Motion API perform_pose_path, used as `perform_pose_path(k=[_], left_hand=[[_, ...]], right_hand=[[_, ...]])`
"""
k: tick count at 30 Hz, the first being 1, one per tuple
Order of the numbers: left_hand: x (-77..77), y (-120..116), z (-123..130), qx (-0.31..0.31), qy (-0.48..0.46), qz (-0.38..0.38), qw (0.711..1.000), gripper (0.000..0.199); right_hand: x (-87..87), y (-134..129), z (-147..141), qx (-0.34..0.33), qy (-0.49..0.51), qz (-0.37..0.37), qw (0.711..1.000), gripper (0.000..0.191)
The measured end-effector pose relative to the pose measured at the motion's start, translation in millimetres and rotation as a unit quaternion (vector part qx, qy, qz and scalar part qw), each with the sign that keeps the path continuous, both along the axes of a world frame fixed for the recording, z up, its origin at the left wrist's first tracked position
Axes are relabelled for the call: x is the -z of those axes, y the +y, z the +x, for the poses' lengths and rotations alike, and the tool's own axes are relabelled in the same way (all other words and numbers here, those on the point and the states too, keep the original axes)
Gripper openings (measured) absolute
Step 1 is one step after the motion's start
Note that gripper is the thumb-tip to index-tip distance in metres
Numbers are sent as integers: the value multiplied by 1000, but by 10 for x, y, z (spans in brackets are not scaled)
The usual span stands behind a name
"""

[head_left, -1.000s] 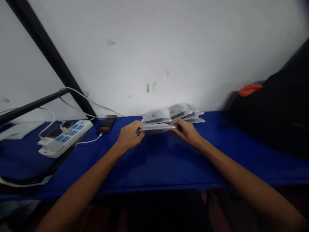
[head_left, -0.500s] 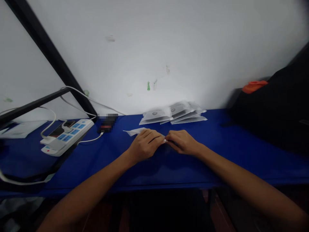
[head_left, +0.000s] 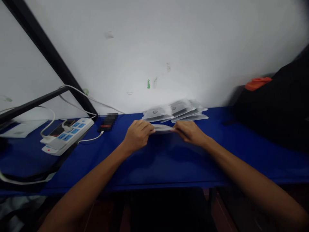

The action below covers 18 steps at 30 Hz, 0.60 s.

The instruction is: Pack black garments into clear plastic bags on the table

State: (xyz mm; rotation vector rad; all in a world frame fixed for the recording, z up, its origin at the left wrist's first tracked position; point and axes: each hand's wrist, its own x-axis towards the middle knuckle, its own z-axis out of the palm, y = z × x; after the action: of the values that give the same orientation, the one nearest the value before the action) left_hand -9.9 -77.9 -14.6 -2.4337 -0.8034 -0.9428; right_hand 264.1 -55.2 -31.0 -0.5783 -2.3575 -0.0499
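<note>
Between my hands is a frosted plastic bag point(head_left: 163, 127), raised a little over the blue table point(head_left: 154, 166). My left hand point(head_left: 137, 135) is closed on the bag's left end. On the other side my right hand point(head_left: 189, 132) pinches its right end. The bag's edge faces me and looks slightly parted; what lies inside cannot be made out. Just behind it, several similar frosted bags point(head_left: 158, 113) with dark contents and a round mark lie overlapping against the wall.
To the left, a white power strip point(head_left: 76, 130) with blue sockets holds plugs and cables. A dark, partly blurred device point(head_left: 108, 122) with a white cable lies near the wall. On the right stands a large black object point(head_left: 272, 112) with an orange piece point(head_left: 258, 83).
My hands have moved apart and slightly away from me. The bag, mostly covered by my left hand before, now stretches between both hands.
</note>
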Motion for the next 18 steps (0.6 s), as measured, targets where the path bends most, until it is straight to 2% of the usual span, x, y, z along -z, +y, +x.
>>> perform_pose_path(k=[4, 7, 10, 12, 15, 18], left_hand=[[-78, 213, -299, -41, -39, -42, 998, 16], [-137, 293, -470, -15, -48, -134, 990, 20], [-131, 273, -473, 52, -32, -254, 965, 23], [-102, 215, -397, 64, -25, -305, 950, 29], [-59, 115, -264, 57, 15, -332, 941, 30], [-28, 55, -185, 54, 49, -320, 945, 20]], right_hand=[[-44, 217, 344, 83, 57, -30, 994, 19], [-67, 300, 509, 110, 75, -89, 987, 20], [-66, 284, 488, 62, 32, -145, 987, 15], [-56, 233, 398, 25, -20, -160, 987, 11], [-46, 153, 253, -4, -90, -163, 982, 15], [-57, 110, 192, -5, -122, -151, 981, 17]])
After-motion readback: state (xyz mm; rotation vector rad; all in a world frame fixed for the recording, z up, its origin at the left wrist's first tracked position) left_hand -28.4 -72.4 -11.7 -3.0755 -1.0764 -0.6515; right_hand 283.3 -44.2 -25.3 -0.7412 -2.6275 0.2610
